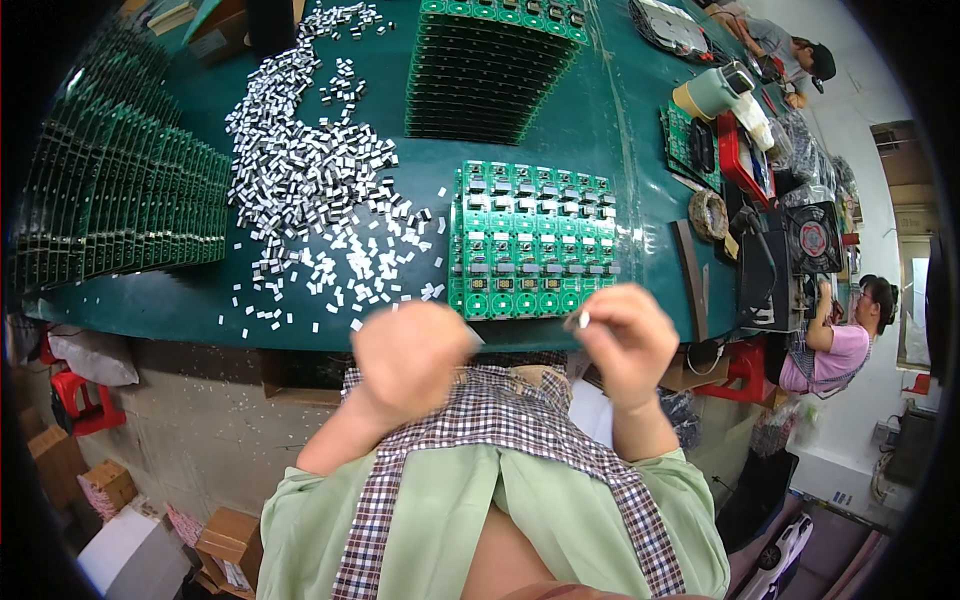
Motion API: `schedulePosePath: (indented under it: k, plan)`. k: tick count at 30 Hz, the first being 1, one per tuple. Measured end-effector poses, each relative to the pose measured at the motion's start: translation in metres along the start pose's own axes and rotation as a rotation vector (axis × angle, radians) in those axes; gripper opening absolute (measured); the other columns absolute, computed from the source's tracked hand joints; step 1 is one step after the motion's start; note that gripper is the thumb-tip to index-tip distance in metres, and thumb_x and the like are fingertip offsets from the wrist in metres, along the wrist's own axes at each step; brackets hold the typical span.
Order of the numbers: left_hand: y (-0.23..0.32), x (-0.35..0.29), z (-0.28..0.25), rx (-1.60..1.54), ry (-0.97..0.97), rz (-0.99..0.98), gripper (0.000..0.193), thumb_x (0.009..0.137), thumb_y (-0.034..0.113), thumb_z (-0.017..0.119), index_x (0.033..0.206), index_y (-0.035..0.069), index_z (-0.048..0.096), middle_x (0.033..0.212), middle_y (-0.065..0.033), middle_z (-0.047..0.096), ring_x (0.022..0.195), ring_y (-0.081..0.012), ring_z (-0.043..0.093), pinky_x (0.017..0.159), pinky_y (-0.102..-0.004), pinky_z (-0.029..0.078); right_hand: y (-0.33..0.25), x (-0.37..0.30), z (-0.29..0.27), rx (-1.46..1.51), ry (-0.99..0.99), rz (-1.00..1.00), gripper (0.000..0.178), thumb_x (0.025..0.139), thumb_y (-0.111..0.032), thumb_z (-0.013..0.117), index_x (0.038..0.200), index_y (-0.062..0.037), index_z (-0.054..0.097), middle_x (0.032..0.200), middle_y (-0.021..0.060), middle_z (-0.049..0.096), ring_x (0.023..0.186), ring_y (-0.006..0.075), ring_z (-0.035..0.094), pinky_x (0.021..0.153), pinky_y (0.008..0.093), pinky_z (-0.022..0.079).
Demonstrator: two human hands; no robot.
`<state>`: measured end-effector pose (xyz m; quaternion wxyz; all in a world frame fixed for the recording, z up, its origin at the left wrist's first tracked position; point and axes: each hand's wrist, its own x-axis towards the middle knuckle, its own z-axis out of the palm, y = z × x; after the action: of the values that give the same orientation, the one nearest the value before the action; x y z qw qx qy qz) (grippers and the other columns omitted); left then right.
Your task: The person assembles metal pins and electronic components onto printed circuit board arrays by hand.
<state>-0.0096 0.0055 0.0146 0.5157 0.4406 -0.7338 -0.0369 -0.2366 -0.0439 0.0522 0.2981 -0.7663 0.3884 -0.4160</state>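
A panel of green circuit boards, carrying rows of small components, lies in front of me close to the table's near edge. Between the thumb and fingertips of my right hand, just past the panel's near right corner, is a small white-faced piece. My left hand is near the panel's lower left corner, smeared by motion; its fingers look curled, but what they hold cannot be made out. Left of the panel spreads a heap of small black-and-white pieces, with loose ones scattered toward the near edge.
Tall rows of green boards stand at the left; another stack stands behind the panel. To the right are a tape roll, a red tray, a dark bar and a fan. Two other people sit farther right.
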Motion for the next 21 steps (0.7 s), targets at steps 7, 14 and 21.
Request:
schedulePosePath:
  k: [7, 14, 21]
  plan:
    - [-0.099, -0.011, 0.006, 0.634, -0.166, -0.563, 0.029, 0.081, 0.0, 0.059, 0.11, 0.003, 0.057, 0.101, -0.0137, 0.056, 0.096, -0.0308, 0.055, 0.083, -0.0389, 0.046, 0.019, 0.018, -0.018, -0.513, -0.157, -0.258, 0.02, 0.068, 0.003, 0.071, 0.086, -0.0012, 0.064, 0.083, 0.0094, 0.064, 0.07, 0.0237, 0.065, 0.059, 0.0306, 0.052]
    - [-0.109, -0.014, 0.01, 0.557, -0.173, -0.554, 0.021, 0.081, -0.001, 0.058, 0.102, 0.003, 0.059, 0.1, -0.0107, 0.057, 0.09, -0.0293, 0.057, 0.079, -0.0399, 0.046, 0.013, 0.025, -0.02, -0.581, -0.254, -0.316, 0.02, 0.066, 0.003, 0.067, 0.086, -0.0015, 0.064, 0.082, 0.008, 0.062, 0.068, 0.0226, 0.064, 0.056, 0.0308, 0.052]
    - [-0.1, -0.012, 0.006, 0.499, -0.02, -0.568, 0.024, 0.08, -0.005, 0.057, 0.103, 0.001, 0.059, 0.098, -0.0113, 0.059, 0.094, -0.0303, 0.058, 0.079, -0.0393, 0.047, 0.012, 0.027, -0.018, -0.597, -0.244, -0.324, 0.02, 0.066, 0.003, 0.067, 0.086, -0.0017, 0.064, 0.083, 0.0078, 0.062, 0.068, 0.0221, 0.064, 0.056, 0.0303, 0.052]
